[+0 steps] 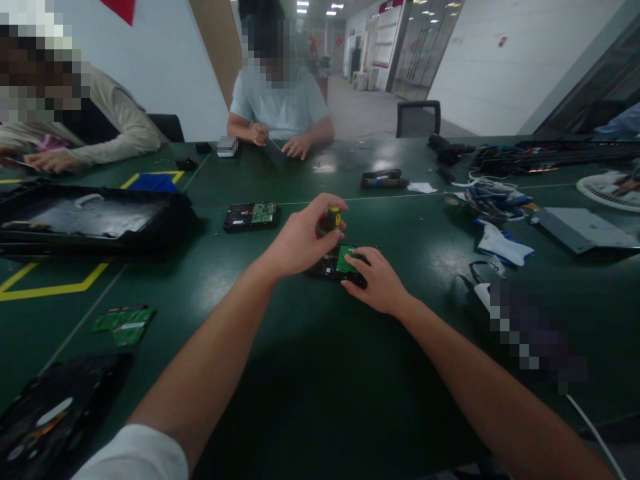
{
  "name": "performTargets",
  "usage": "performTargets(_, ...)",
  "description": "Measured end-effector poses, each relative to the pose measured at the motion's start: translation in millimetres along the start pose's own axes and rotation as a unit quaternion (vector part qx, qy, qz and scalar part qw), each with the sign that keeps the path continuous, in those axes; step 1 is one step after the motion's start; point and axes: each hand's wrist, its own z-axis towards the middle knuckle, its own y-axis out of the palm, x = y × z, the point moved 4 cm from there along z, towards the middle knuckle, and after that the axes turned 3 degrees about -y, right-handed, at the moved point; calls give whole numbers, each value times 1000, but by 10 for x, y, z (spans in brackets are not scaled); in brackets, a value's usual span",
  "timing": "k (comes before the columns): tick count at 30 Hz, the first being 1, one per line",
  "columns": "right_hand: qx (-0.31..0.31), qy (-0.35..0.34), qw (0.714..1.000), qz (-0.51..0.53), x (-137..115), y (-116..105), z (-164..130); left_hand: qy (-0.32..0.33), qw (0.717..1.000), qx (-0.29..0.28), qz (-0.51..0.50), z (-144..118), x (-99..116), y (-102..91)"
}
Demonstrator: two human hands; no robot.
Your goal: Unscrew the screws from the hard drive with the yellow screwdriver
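While the left hand (pixel 300 237) pinched a stubby yellow-and-black screwdriver (pixel 334 218) upright, its tip dropped at six o'clock onto the black hard drive with green circuit board (pixel 340 261). The right hand (pixel 377 280), at the drive's four o'clock, pressed it flat with fingers narrowly spread on the dark green table (pixel 310 373)

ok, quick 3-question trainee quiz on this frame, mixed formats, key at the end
1. True or false: the left hand grips a yellow-handled screwdriver held upright over the hard drive.
2. Multiple choice: the right hand is
A. lifted clear of the table
B. resting on the hard drive, fingers on its green circuit board
C. holding the loose green boards at the left
3. Fill in: a second hard drive lies on the green table, farther from the camera and to the ____ of the one being worked on.

Key: 1 true; 2 B; 3 left
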Motion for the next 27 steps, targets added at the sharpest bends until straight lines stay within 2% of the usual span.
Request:
performTargets(8, 1, -15, 999, -30, 5, 31, -17, 3, 999, 9, -31, 19, -74, -8)
performTargets(16, 35, -45, 998, -25, 61, 72, -22, 2, 999, 9, -42, 21, -120, 20)
performTargets(27, 10, -31, 999, -41, 62, 77, -38, -4, 1000, 18, -21, 24, -136, 8)
